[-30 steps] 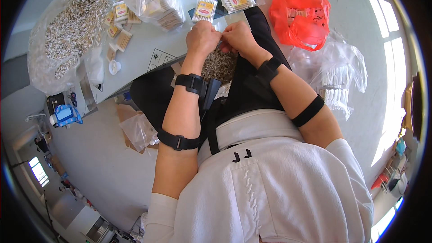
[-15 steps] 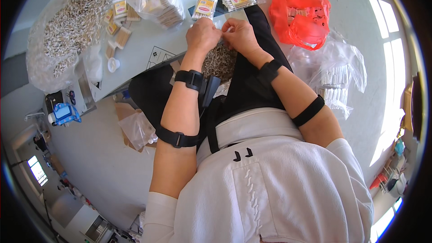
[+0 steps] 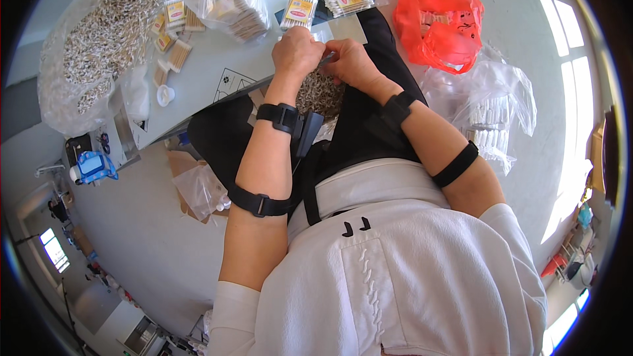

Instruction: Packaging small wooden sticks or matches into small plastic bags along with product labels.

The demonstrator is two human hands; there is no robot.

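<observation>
My left hand (image 3: 298,54) is closed at the near end of a clear packet of cotton swabs (image 3: 299,12) with a yellow and red label; the fist covers the end that it grips. Close beside it on the right, my right hand (image 3: 359,64) pinches a thin silvery strip (image 3: 326,59), which looks like a twist tie. The fingertips of both hands nearly meet. Below them, over my lap, lies a heap of silvery-brown twist ties (image 3: 319,97). Another labelled swab packet (image 3: 348,0) rests just beyond my right hand.
A big clear bag of twist ties (image 3: 109,39) fills the table's left side. Near it are a bag of swab packets (image 3: 237,10), loose swab bundles (image 3: 179,55) and a white cap (image 3: 165,95). On the right are a red plastic bag (image 3: 438,20) and clear-bagged white packs (image 3: 489,115).
My right hand has turned and closed in, and a silvery strip now shows at its fingertips. My left hand and the packet by it have barely shifted.
</observation>
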